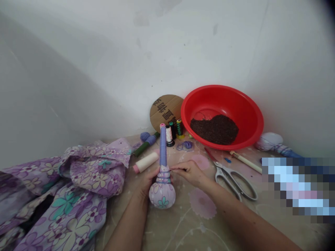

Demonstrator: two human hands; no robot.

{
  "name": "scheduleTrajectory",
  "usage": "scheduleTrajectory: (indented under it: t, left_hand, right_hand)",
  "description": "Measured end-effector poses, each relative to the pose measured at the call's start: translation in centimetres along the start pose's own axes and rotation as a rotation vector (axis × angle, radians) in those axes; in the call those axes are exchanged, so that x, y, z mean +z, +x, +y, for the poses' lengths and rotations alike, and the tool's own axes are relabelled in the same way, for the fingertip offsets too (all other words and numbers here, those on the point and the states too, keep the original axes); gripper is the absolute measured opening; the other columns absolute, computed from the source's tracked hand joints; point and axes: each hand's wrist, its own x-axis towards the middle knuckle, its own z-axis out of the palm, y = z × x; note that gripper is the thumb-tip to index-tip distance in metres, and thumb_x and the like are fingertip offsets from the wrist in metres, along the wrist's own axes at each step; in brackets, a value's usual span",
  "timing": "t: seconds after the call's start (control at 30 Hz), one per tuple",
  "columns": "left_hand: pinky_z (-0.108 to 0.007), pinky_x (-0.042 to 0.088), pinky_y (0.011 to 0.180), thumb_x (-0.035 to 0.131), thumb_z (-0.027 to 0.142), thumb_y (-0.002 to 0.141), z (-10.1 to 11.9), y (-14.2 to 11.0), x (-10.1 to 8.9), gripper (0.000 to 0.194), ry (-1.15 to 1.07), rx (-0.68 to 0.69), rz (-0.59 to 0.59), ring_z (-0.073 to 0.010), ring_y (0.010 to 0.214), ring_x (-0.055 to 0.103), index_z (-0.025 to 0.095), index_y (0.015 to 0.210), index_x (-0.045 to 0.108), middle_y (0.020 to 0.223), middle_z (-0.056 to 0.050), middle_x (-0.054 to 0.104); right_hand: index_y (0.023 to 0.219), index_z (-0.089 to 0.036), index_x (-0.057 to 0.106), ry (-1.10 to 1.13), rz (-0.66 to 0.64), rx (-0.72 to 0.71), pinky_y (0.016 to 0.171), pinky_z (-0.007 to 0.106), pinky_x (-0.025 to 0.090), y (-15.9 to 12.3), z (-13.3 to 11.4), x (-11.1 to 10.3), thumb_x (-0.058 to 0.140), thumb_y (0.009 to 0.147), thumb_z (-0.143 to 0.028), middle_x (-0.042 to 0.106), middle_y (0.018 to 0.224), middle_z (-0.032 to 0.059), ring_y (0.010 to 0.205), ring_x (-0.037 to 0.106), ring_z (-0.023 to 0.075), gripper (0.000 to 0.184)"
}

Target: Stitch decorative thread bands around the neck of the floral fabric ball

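Observation:
My left hand is wrapped round a stuffed floral-cloth pouch with a round bulb and a thin purple handle standing straight up. Purple thread binds the pouch's neck. My right hand pinches something thin, like a needle or thread, right at that neck; I cannot make it out. Both hands rest low over the patterned table cover.
A red basin with dark grain stands at the back right. Scissors lie right of my hand. Thread spools, a cream spool, a cardboard disc and purple floral cloth lie left and behind. A similar pouch lies far right.

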Motion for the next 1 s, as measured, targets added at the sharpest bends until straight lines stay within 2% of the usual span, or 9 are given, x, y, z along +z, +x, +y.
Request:
scheduleTrajectory:
  t: [0.37, 0.5, 0.67, 1.0]
  left_hand:
    - [-0.031, 0.051, 0.068, 0.053, 0.033, 0.082, 0.0, -0.1, 0.6, 0.023, 0.032, -0.020, 0.036, -0.0213, 0.070, 0.068, 0.014, 0.076, 0.065, 0.061, -0.006, 0.068]
    - [-0.031, 0.051, 0.068, 0.050, 0.033, 0.084, 0.1, -0.2, 0.5, 0.025, 0.029, -0.010, 0.053, -0.0220, 0.072, 0.068, 0.013, 0.082, 0.065, 0.066, -0.007, 0.069]
    - [-0.029, 0.051, 0.067, 0.050, 0.031, 0.085, 0.1, -0.1, 0.4, 0.023, 0.026, -0.035, 0.019, -0.0210, 0.071, 0.068, 0.014, 0.084, 0.065, 0.065, -0.006, 0.069]
    - [-0.031, 0.050, 0.072, 0.051, 0.029, 0.083, 0.4, -0.2, 2.0, 0.021, 0.029, -0.013, 0.063, -0.0222, 0.078, 0.067, 0.013, 0.088, 0.063, 0.068, -0.005, 0.068]
  right_hand:
    - [0.080, -0.019, 0.072, -0.011, 0.033, -0.001, 0.065, 0.025, 0.048, 0.1, -0.4, 0.4, 0.058, 0.078, -0.022, 0.073, 0.077, 0.0034, 0.069, 0.065, 0.0165, 0.015]
    - [0.077, -0.018, 0.070, 0.006, 0.048, -0.009, 0.063, 0.024, 0.046, 0.1, -0.3, 0.7, 0.058, 0.079, -0.024, 0.070, 0.071, 0.0020, 0.065, 0.062, 0.0148, 0.014]
    - [0.075, -0.017, 0.068, 0.003, 0.048, 0.003, 0.061, 0.023, 0.044, 0.0, -0.5, 0.9, 0.057, 0.079, -0.026, 0.067, 0.065, 0.0009, 0.063, 0.059, 0.0139, 0.014]
    - [0.074, -0.019, 0.064, -0.018, 0.061, 0.005, 0.058, 0.022, 0.042, 0.0, -0.8, 1.1, 0.056, 0.081, -0.025, 0.064, 0.059, -0.0018, 0.059, 0.057, 0.0128, 0.012]
